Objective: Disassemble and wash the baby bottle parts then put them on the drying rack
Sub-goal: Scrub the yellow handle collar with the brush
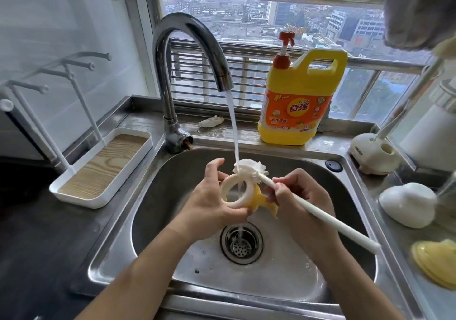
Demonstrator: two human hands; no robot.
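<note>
Water from the curved chrome tap falls in a thin stream straight through the cream plastic ring with yellow handles, by the look of it the screw collar of the baby bottle. The ring is held over the middle of the stainless steel sink, above the round drain strainer, so the runoff drops straight into the hole. The left grip is closed on the ring's left and near edge only, which leaves the opening and the far rim bare for scrubbing. The right grip is closed round the white long-handled bottle brush close behind its bristle head, a short hold that seems chosen for control in small strokes; the rest of the handle juts out to the right. The bristles lie on the far rim of the ring, just where the stream lands. I judge this to be the washing step for this one part, with racking not yet done. The white drying rack with wood-grain tray and upright pegs stands just left of the sink, a short carry for a wet piece. A white domed piece and a yellow plastic piece lie on the steel worktop to the right, perhaps other bottle parts; I cannot tell whether they are washed. The yellow detergent jug with red pump stands on the ledge behind the sink, handy for soaping
</note>
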